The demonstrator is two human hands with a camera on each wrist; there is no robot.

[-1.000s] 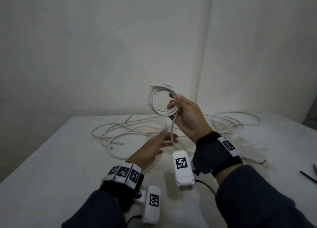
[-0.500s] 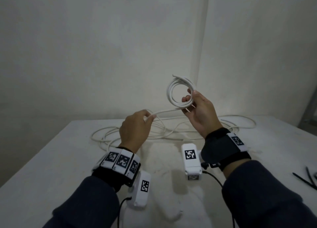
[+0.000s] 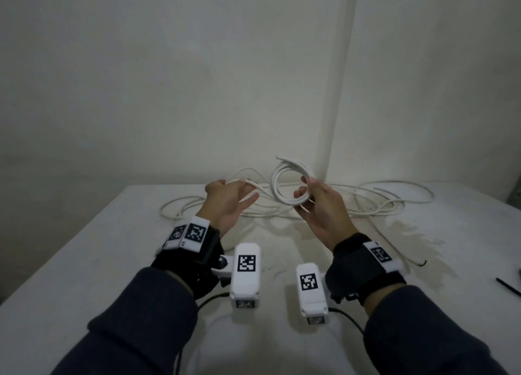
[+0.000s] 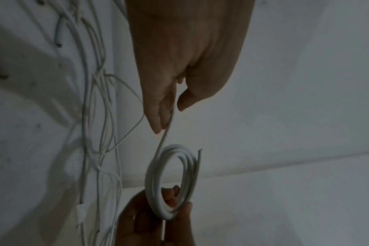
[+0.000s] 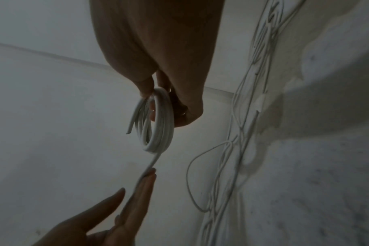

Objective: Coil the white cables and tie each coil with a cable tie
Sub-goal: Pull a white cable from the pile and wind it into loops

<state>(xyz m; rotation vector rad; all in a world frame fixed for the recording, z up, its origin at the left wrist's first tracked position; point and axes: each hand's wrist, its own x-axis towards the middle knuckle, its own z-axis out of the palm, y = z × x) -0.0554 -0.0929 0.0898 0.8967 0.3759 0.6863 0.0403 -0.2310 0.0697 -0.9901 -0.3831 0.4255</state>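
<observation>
Coiling of a white cable [image 3: 248, 181] above the table [image 3: 84, 261].
The coil [image 3: 284, 185] is pinched by the right hand [image 3: 318, 208]; the strand lies along the left hand's [image 3: 225, 202] straight fingers [image 4: 158, 116].

Right hand [image 3: 321, 208] curled, left hand [image 3: 229, 202] flat (fingers [image 4: 158, 113] straight)

Coil [image 3: 291, 183] above table [image 3: 84, 261], perhaps mid-table.
</observation>
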